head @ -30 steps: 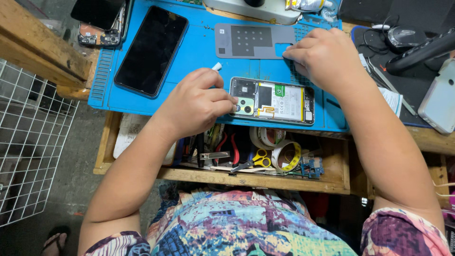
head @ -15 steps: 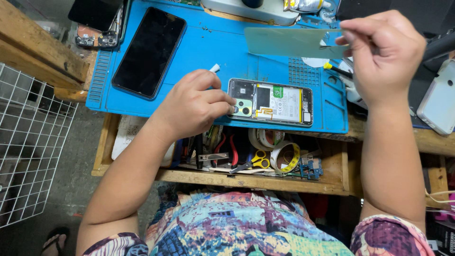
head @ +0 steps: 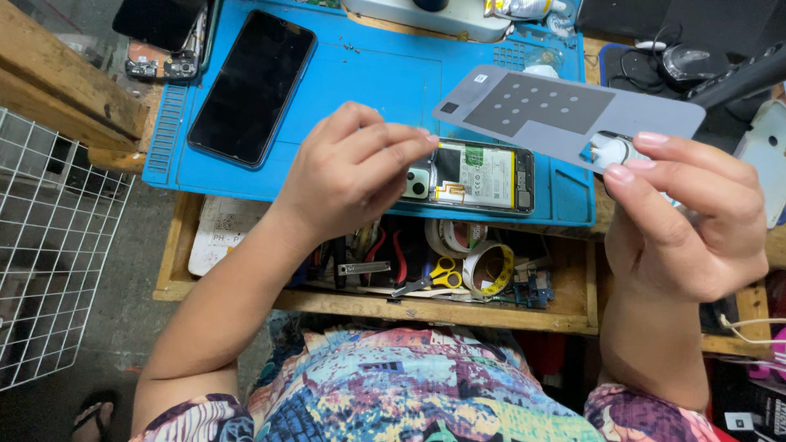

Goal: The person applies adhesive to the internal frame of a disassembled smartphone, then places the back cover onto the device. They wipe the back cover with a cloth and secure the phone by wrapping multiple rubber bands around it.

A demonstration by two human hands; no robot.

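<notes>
My right hand (head: 684, 217) holds a thin grey sheet (head: 565, 115) with a dark patch of dots, lifted above the blue work mat (head: 368, 74) and pinched at its right end. My left hand (head: 348, 176) hovers above the mat, fingers drawn together and reaching toward the sheet's left corner; whether it holds anything I cannot tell. Below both lies an opened phone (head: 475, 176) with its battery and camera exposed, partly covered by the left hand.
A black phone screen (head: 250, 86) lies face up on the mat's left. An open wooden drawer (head: 393, 307) holds scissors (head: 434, 274), tape rolls and pliers. A white wire rack (head: 49, 254) stands at left. A mouse (head: 688, 61) sits back right.
My right hand picked the grey sheet off the mat and brought it up and toward me. My left hand lifted from beside the opened phone toward the sheet.
</notes>
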